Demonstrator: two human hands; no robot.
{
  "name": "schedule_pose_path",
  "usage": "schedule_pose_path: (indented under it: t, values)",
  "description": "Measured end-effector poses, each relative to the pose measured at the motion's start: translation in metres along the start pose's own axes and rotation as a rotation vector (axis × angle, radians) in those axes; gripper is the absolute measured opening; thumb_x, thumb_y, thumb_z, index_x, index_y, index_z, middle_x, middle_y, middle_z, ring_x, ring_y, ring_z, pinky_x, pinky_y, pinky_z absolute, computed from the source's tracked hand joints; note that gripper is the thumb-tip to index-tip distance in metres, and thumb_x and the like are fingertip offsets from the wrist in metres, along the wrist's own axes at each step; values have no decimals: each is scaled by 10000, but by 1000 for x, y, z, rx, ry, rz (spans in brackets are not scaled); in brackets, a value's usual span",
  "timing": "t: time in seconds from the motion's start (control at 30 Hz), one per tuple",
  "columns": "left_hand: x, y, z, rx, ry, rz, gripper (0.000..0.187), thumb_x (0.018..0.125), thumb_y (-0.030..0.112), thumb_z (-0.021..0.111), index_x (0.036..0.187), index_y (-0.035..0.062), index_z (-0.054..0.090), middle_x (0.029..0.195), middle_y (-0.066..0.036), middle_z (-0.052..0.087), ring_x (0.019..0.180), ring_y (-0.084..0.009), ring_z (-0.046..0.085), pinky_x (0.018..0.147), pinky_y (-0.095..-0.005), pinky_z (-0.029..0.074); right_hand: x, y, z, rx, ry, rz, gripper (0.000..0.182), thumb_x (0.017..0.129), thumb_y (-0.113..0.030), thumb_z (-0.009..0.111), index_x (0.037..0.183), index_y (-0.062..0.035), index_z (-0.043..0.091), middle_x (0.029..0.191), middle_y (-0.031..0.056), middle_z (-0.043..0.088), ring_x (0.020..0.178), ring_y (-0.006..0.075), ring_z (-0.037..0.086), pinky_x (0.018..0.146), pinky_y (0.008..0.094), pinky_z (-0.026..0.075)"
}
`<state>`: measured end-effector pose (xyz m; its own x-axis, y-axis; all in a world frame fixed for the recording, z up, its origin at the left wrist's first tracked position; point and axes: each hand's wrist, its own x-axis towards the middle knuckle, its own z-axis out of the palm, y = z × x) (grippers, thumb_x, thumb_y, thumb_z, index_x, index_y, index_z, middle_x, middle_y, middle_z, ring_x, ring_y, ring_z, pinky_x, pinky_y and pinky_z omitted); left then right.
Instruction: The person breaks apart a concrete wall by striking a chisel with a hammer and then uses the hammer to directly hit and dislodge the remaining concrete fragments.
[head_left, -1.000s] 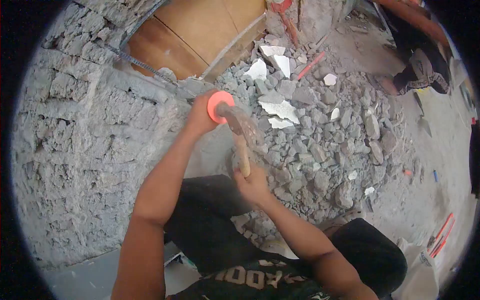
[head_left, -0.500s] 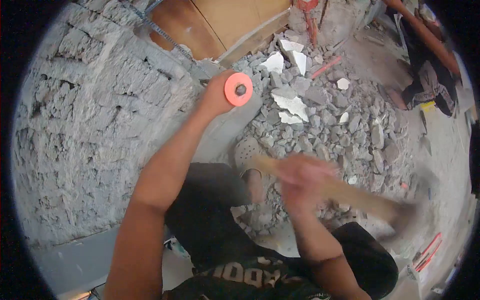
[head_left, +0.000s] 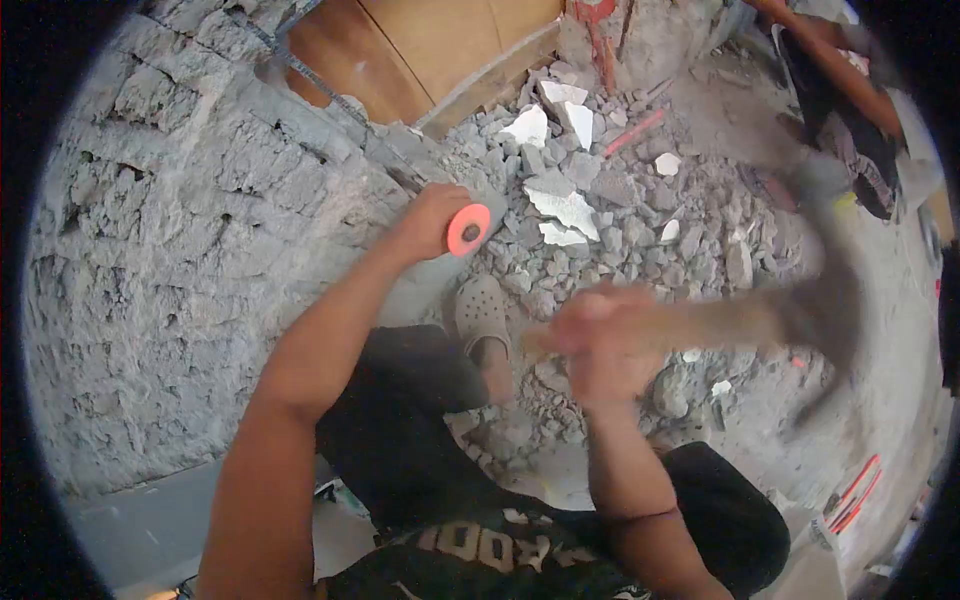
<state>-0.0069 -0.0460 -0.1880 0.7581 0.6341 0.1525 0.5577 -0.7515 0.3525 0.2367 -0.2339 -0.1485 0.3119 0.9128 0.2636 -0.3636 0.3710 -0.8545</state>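
My left hand (head_left: 432, 222) is wrapped round a chisel with a round pink-orange guard (head_left: 467, 231); its metal tip points up and left toward the edge of the rough grey wall (head_left: 190, 250). In my right hand (head_left: 606, 335) is the wooden handle of a hammer (head_left: 735, 322). The hammer's dark head, blurred by motion, is out to the right, apart from the chisel. Both hands have their fingers closed. Below the chisel, my foot in a pale perforated clog (head_left: 482, 315) rests beside broken concrete.
Grey rubble (head_left: 640, 230) with white flat shards (head_left: 562, 208) covers the floor ahead. Brown panels (head_left: 430, 45) stand at the top. Another person's arm (head_left: 850, 75) and dark clothing show at the upper right. Red strips (head_left: 855, 495) lie at the lower right.
My left hand and the chisel have moved slightly down, and the guard is now seen more edge-on. The hammer head has swung upward on the right. The view has shifted slightly.
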Motion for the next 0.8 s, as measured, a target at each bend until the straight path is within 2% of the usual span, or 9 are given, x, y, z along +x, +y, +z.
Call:
schedule_pose_path:
  t: [0.07, 0.17, 0.27, 0.33, 0.4, 0.5, 0.63, 0.7, 0.8]
  values:
    - [-2, -4, 0, 24, -38, -63, 282, 671, 125, 766, 920, 67, 650, 911, -138, 633, 888, -351, 588, 856, -429, 451, 18, -56, 15, 250, 76, -112, 106, 959, -136, 544, 942, -108, 444, 657, 70, 507, 551, 147, 467, 504, 320, 417]
    - [-1, -15, -10, -73, 319, -140, 299, 691, 129, 765, 960, 56, 658, 934, -134, 658, 899, -336, 615, 842, -398, 479, 13, -72, 21, 419, 14, -137, 173, 953, -130, 543, 938, -114, 371, 668, 77, 477, 546, 154, 437, 492, 325, 403]
    - [16, -1, -46, -44, 418, -277, 333, 694, 133, 772, 991, 39, 655, 938, -132, 690, 891, -276, 669, 752, -352, 522, -7, -31, 48, 416, 15, -28, 102, 947, -122, 544, 936, -102, 445, 672, 86, 518, 551, 183, 471, 492, 336, 392]
    - [18, -2, -47, -28, 349, -288, 342, 692, 110, 774, 1003, 37, 652, 979, -128, 687, 928, -261, 666, 785, -343, 519, -21, 44, 36, -373, -220, -275, 43, 902, -103, 569, 905, -65, 548, 679, 108, 572, 572, 218, 534, 533, 367, 444]
    - [17, 1, -39, -26, 274, -292, 352, 689, 87, 775, 1014, 36, 650, 1019, -123, 685, 965, -246, 663, 817, -334, 517, -28, 84, 47, -423, -307, 404, 135, 830, -159, 569, 776, -40, 605, 718, 99, 584, 613, 203, 544, 570, 366, 436]
    - [21, 1, -34, -350, 281, -218, 344, 689, 152, 778, 992, 44, 655, 941, -134, 681, 887, -299, 656, 772, -356, 510, -39, 84, 46, -485, -240, 418, 186, 827, -190, 584, 790, -9, 613, 747, 102, 612, 672, 221, 593, 623, 376, 472]
    - [16, 6, -37, -108, 284, -226, 342, 683, 152, 772, 983, 41, 652, 934, -136, 662, 866, -318, 636, 765, -370, 502, -24, 41, 31, -563, -135, 182, 227, 824, -251, 589, 812, -29, 634, 774, 138, 628, 660, 227, 604, 610, 363, 473]
    - [12, -3, -35, -74, 267, -205, 374, 694, 124, 748, 1041, 37, 638, 1015, -142, 670, 944, -306, 646, 825, -360, 504, -10, 5, 11, -793, -37, -292, 170, 842, -227, 576, 824, -58, 583, 745, 111, 609, 623, 222, 577, 577, 356, 460]
    - [12, 3, -38, -146, 325, -170, 318, 695, 138, 751, 977, 33, 646, 931, -145, 659, 882, -332, 632, 771, -384, 504, 10, -84, 23, 233, 81, -195, 211, 893, -256, 557, 764, -94, 596, 757, 79, 624, 661, 204, 581, 597, 350, 470]
